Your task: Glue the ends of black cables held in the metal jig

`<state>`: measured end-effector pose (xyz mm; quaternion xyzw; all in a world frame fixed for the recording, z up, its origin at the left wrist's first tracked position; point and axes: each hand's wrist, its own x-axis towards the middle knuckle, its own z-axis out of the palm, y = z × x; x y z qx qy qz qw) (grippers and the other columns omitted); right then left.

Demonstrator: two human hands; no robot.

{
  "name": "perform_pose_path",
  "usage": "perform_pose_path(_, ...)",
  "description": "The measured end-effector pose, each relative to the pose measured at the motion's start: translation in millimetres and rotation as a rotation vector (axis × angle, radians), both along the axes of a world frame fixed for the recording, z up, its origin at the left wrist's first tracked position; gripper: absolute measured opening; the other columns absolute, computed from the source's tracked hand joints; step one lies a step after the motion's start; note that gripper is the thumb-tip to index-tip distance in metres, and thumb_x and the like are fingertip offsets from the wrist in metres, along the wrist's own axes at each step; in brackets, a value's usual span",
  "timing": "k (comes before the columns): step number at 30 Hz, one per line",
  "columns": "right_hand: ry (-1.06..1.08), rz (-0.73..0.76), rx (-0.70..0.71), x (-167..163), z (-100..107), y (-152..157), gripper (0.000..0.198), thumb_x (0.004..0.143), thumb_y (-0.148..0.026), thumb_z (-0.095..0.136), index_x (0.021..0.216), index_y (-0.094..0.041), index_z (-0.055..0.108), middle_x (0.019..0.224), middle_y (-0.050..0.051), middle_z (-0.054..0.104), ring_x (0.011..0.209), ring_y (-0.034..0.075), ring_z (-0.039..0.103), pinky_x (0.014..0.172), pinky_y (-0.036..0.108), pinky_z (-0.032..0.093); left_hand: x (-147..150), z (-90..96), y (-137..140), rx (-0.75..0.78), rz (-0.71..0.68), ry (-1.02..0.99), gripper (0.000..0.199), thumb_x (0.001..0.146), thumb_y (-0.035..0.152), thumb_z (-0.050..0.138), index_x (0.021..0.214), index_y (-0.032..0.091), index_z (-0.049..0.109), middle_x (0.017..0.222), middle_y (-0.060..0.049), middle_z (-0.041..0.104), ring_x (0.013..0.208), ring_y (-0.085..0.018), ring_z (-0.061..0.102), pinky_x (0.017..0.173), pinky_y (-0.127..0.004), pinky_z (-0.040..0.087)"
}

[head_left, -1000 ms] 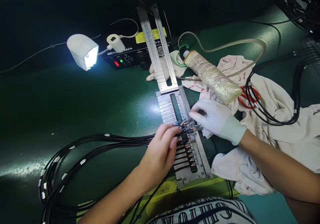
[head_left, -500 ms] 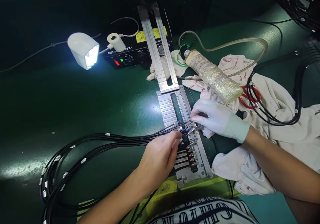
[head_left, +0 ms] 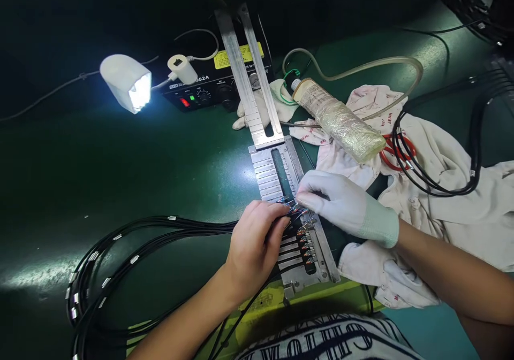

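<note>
My bare left hand (head_left: 257,242) pinches black cables (head_left: 209,227) close to their stripped ends, above a slotted metal fixture (head_left: 267,175). Thumb and forefinger of my white-gloved right hand (head_left: 337,202) are closed at the thin wire ends (head_left: 295,208), just right of my left fingertips. The exact grip point is partly hidden by the glove. In the fixture's lower slots lie several cables with coloured wire ends (head_left: 307,246), side by side. The rest of the cable bundle loops away to the left on the green table.
A lit white lamp (head_left: 126,83) stands at back left, beside a black control box (head_left: 201,92). A wrapped bottle (head_left: 341,119) with a hose, white cloth (head_left: 437,215), red-handled scissors (head_left: 412,147) and more black cables (head_left: 474,151) lie to the right.
My right hand has moved slightly left and down, closer to my left fingertips. My left hand has shifted a little up over the cable ends. The view has shifted slightly.
</note>
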<state>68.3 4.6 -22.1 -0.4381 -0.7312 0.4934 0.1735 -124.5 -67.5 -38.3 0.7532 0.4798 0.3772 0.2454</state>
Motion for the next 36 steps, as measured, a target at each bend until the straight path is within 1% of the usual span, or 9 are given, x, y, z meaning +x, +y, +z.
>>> perform_pose_path(5, 0.006, -0.001, -0.064, -3.1, -0.2, 0.4, 0.03, 0.096, -0.031, 0.049, 0.069, -0.018, 0.052, 0.073, -0.002, 0.053, 0.074, 0.013, 0.051, 0.069, 0.029, 0.035, -1.6, -5.0, -1.7, 0.113, -0.031, 0.048, 0.027, 0.09, 0.002, 0.054, 0.11, 0.02, 0.057, 0.094, -0.005, 0.066, 0.086, -0.016, 0.06, 0.079, -0.032, 0.052)
perform_pose_path(8, 0.012, -0.024, -0.081, -4.1, 0.2, -0.2, 0.032, 0.095, -0.03, 0.049, 0.066, -0.018, 0.05, 0.07, -0.003, 0.05, 0.071, 0.012, 0.048, 0.066, 0.029, 0.033, -3.7, -9.5, -3.6, 0.138, -0.059, 0.088, 0.034, 0.089, 0.0, 0.053, 0.117, 0.019, 0.058, 0.099, -0.008, 0.066, 0.091, -0.019, 0.061, 0.081, -0.034, 0.052)
perform_pose_path(11, 0.007, -0.036, -0.086, -4.7, 1.0, -1.7, 0.033, 0.094, -0.03, 0.049, 0.064, -0.017, 0.05, 0.069, -0.003, 0.049, 0.07, 0.012, 0.047, 0.065, 0.029, 0.032, -5.3, -12.7, -5.1, 0.135, -0.064, 0.105, 0.038, 0.089, 0.0, 0.053, 0.121, 0.019, 0.058, 0.101, -0.009, 0.066, 0.093, -0.02, 0.06, 0.082, -0.035, 0.052)
perform_pose_path(16, -0.005, -0.053, -0.08, -5.9, 3.7, -3.9, 0.03, 0.094, -0.027, 0.049, 0.066, -0.017, 0.052, 0.071, -0.002, 0.051, 0.073, 0.013, 0.05, 0.067, 0.029, 0.034, -5.3, -13.4, -5.4, 0.141, -0.065, 0.152, 0.039, 0.09, 0.001, 0.051, 0.125, 0.019, 0.057, 0.099, -0.009, 0.064, 0.092, -0.019, 0.058, 0.082, -0.034, 0.051)
perform_pose_path(22, -0.024, -0.061, -0.031, -6.1, 5.3, -5.4, 0.027, 0.094, -0.026, 0.049, 0.069, -0.017, 0.056, 0.074, -0.002, 0.054, 0.075, 0.012, 0.053, 0.068, 0.029, 0.035, -3.7, -11.6, -4.0, 0.129, -0.086, 0.193, 0.042, 0.093, 0.003, 0.047, 0.13, 0.022, 0.054, 0.098, -0.008, 0.062, 0.09, -0.019, 0.057, 0.08, -0.033, 0.05)
perform_pose_path(29, -0.035, -0.052, -0.033, -6.2, 5.5, -5.6, 0.026, 0.093, -0.026, 0.05, 0.069, -0.018, 0.056, 0.074, -0.002, 0.055, 0.075, 0.012, 0.054, 0.068, 0.029, 0.036, -3.9, -10.8, -3.9, 0.115, -0.108, 0.182, 0.038, 0.093, 0.002, 0.046, 0.125, 0.02, 0.054, 0.098, -0.008, 0.06, 0.089, -0.018, 0.055, 0.079, -0.033, 0.048)
perform_pose_path(36, -0.028, -0.049, -0.059, -6.7, 4.9, -4.7, 0.027, 0.093, -0.027, 0.049, 0.068, -0.018, 0.055, 0.072, -0.002, 0.053, 0.074, 0.012, 0.052, 0.067, 0.029, 0.035, -5.0, -8.3, -2.4, 0.042, -0.125, 0.129, 0.037, 0.093, 0.001, 0.043, 0.121, 0.021, 0.055, 0.098, -0.007, 0.06, 0.088, -0.017, 0.053, 0.076, -0.032, 0.046)
